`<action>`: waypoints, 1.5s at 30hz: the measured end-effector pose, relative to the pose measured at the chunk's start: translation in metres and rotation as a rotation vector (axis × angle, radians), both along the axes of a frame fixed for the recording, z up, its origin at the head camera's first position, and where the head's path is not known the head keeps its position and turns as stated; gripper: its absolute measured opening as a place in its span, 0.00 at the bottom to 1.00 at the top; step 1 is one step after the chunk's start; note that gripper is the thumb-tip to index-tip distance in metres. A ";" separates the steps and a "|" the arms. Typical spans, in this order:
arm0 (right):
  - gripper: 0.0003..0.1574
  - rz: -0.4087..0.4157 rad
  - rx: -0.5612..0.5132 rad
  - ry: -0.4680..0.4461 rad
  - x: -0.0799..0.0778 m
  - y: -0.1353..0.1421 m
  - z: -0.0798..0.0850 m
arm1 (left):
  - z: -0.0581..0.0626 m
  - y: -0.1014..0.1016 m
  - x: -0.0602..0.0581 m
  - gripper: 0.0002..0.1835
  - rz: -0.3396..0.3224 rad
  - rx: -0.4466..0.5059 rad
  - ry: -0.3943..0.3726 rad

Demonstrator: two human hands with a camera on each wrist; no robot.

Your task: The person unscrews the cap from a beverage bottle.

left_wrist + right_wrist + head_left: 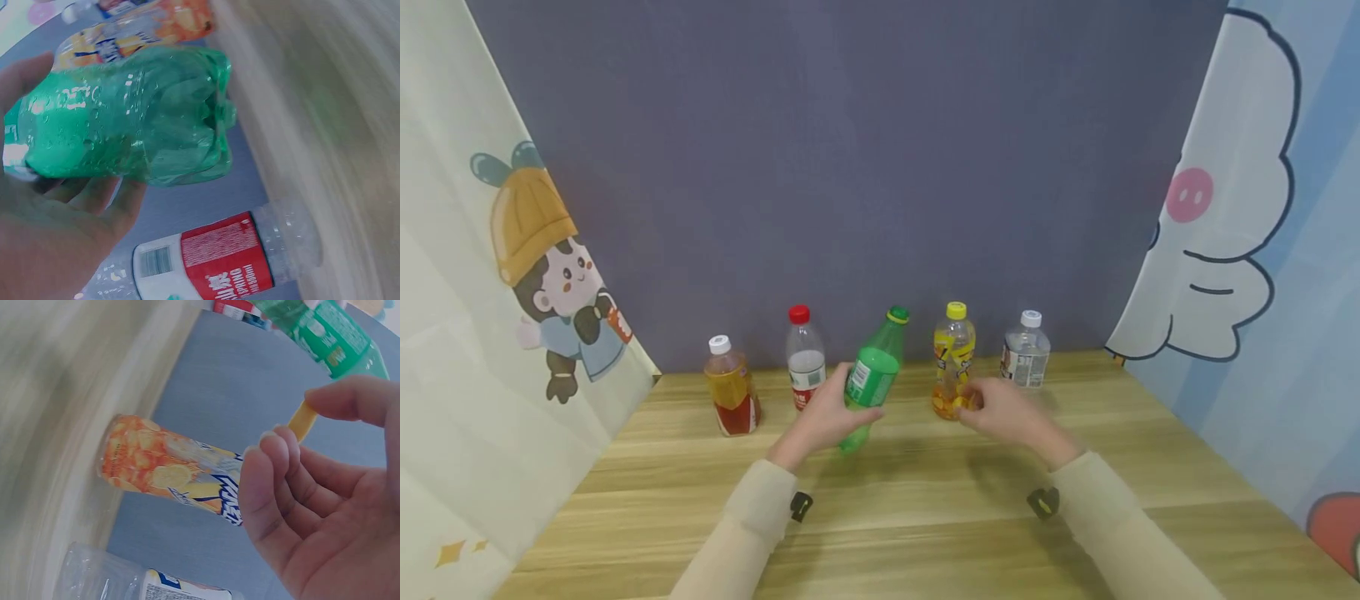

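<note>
My left hand (827, 408) grips a green plastic soda bottle (876, 367), fingers and thumb round its side. The green cap is on and the bottle tilts to the right, its base seemingly off the table in the left wrist view. My right hand (1007, 414) pinches a small flat yellow piece (302, 420) between thumb and fingertips; its kind is unclear. Just behind that hand stands a yellow-capped bottle (955, 350) with an orange fruit-print lower part. A red-capped water bottle (215, 259) with a red and white label stands behind the left hand.
To the left on the wood-grain table (917, 533) stands a white-capped bottle of amber drink (730, 392). A clear white-capped bottle (1026, 350) stands at the right. A dark grey panel (865, 167) rises behind the row, with printed curtains (1217, 275) at both sides.
</note>
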State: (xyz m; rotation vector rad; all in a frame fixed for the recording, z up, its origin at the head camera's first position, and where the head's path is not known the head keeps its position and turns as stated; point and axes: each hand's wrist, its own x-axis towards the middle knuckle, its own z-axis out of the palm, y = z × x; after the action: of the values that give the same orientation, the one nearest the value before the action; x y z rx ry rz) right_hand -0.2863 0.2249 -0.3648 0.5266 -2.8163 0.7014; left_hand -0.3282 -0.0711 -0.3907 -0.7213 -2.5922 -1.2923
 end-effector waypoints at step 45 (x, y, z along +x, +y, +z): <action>0.12 0.273 0.179 -0.119 0.029 -0.002 -0.054 | -0.006 0.036 -0.038 0.46 0.252 0.100 -0.059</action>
State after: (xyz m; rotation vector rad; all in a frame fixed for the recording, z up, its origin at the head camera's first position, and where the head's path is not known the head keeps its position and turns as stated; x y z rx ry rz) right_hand -0.2569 0.2227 -0.4184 0.9434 -2.9679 0.5439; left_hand -0.3659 -0.0347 -0.3970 -0.3316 -2.5399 -1.3684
